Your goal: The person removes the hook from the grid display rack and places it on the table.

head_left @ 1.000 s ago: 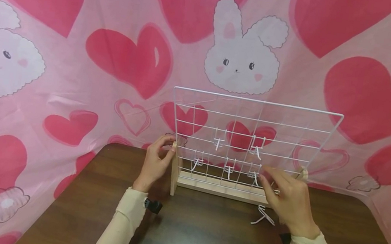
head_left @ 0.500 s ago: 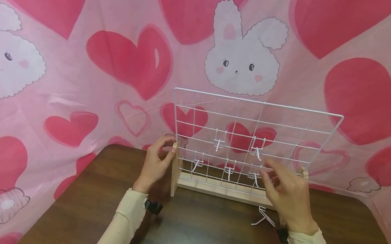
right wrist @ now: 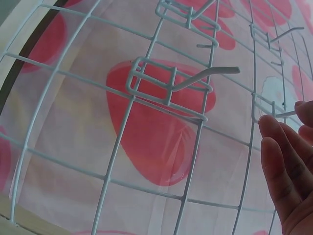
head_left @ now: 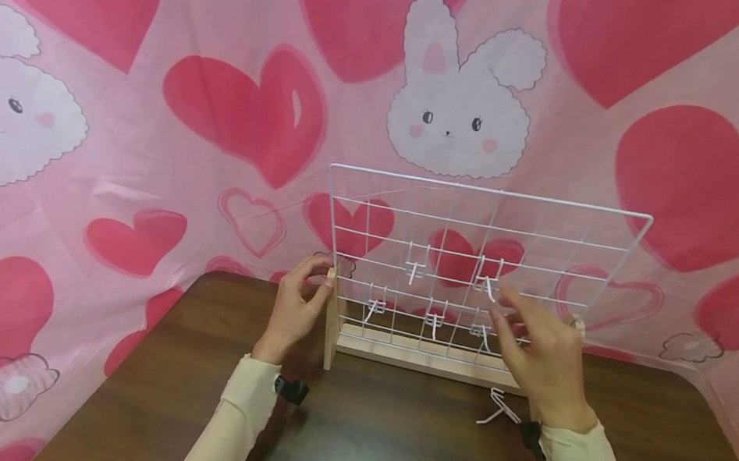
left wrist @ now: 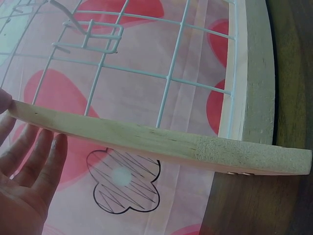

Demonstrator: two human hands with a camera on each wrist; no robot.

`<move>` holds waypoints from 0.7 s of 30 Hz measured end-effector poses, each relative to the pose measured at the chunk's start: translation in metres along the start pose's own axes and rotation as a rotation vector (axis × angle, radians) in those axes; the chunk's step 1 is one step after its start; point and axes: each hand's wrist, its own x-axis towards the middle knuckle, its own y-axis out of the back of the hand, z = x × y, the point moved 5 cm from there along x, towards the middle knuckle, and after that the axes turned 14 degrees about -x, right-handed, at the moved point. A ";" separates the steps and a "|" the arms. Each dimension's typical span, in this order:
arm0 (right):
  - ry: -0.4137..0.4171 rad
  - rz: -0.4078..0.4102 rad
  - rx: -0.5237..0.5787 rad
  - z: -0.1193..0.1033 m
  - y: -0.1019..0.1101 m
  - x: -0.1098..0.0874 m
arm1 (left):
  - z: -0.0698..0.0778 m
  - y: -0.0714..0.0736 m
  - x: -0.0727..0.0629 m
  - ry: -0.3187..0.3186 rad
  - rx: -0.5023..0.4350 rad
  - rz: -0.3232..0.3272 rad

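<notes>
A white wire grid [head_left: 407, 212] stands in a pale wooden base [head_left: 423, 356], with several white wire hooks hanging on it. My left hand [head_left: 293, 306] grips the left wooden side post [left wrist: 122, 134], thumb on the near edge and fingers on its outer side. My right hand [head_left: 547, 354] is in front of the grid's right part, with its fingertips beside the prong of the upper right hook [head_left: 486, 282]. A gap shows between thumb and forefinger; whether they touch the prong is hard to tell. Below it hangs the lower right hook [head_left: 481, 333].
One loose white hook [head_left: 499, 408] lies on the brown wooden table [head_left: 368, 443] in front of the base, close to the right wrist. A pink cloth [head_left: 228, 22] with hearts and rabbits hangs close behind the grid.
My right hand has shifted slightly upward, from beside the lower right hook to beside the upper right hook. The left hand keeps its grip on the post.
</notes>
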 end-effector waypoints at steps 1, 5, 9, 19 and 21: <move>-0.001 0.004 0.002 0.000 -0.001 0.001 | 0.000 0.000 0.000 0.002 0.000 0.002; -0.001 0.031 0.026 -0.001 -0.002 0.004 | 0.000 0.000 0.000 0.004 -0.007 0.003; 0.003 0.053 0.019 -0.002 -0.005 0.008 | -0.001 -0.001 0.001 -0.004 -0.008 -0.001; 0.009 0.069 0.006 -0.008 -0.010 0.012 | -0.001 -0.001 0.000 0.008 -0.024 0.000; 0.001 0.061 0.001 -0.008 -0.010 0.012 | -0.001 0.000 0.000 0.010 -0.026 -0.002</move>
